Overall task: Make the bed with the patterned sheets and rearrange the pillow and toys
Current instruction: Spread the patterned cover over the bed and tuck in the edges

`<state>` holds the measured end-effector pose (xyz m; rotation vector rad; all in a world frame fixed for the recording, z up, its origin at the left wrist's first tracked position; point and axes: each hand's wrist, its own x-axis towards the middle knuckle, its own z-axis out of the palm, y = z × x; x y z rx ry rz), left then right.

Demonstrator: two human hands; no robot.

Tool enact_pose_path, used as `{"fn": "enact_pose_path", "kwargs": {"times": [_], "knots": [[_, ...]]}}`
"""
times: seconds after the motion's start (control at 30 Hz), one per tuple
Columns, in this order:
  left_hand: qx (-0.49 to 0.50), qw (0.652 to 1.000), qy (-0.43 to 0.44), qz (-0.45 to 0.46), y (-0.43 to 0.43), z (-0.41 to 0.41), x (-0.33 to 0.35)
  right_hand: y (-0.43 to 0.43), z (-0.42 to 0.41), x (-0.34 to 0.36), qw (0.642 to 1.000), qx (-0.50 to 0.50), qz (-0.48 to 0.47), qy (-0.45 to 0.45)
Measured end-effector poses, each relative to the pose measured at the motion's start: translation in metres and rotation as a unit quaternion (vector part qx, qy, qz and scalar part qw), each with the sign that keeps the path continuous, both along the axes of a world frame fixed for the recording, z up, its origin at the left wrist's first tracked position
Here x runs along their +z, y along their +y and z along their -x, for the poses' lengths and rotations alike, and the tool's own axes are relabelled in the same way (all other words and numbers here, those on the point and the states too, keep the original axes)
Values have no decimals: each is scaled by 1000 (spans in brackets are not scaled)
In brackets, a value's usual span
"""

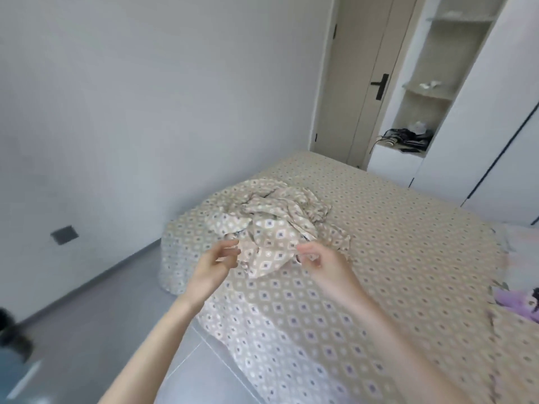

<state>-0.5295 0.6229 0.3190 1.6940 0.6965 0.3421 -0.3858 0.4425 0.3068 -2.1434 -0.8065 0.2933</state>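
A beige sheet with a diamond pattern covers the bed (393, 243). On it, near the bed's left edge, lies a crumpled heap of the same patterned cloth (271, 220). My left hand (215, 263) reaches toward the heap's near edge with fingers loosely spread; its fingertips are at the cloth. My right hand (320, 260) hovers just right of that edge with fingers curled, and whether it pinches the cloth is unclear. A purple toy or printed fabric (516, 301) shows at the right edge of the bed.
Grey floor (102, 316) runs along the bed's left side, below a white wall with a dark socket plate (64, 235). A beige door (361, 80) and an open shelf unit (431, 91) with dark items stand beyond the far end of the bed. A blurred dark object (11, 336) sits at the lower left.
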Motion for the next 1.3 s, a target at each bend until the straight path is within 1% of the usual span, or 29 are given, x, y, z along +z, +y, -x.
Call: {"fn": "enact_pose_path", "kwargs": {"times": [0.23,0.4,0.6,0.73,0.9,1.1,1.17,1.3], "knots": [[-9,1000,12,-12,126,12,-3,124,6,-4,1000,-2,0,6],[-22,999,22,-11,209,12,-5,206,11,-13,1000,-8,-8,26],[-14,1000,21,-10,289,-4,-15,292,1,-24,999,10,21,24],[-9,999,36,2,344,-31,-32,353,-24,-41,998,25,57,27],[-26,997,71,18,420,-84,-59,435,-77,-77,995,20,69,64],[-70,987,146,25,517,-151,-83,521,-145,-118,980,2,128,152],[-68,984,161,33,548,-174,-91,544,-165,-131,971,-2,158,180],[-76,977,192,48,593,-215,-105,571,-196,-151,952,-44,197,231]]}}
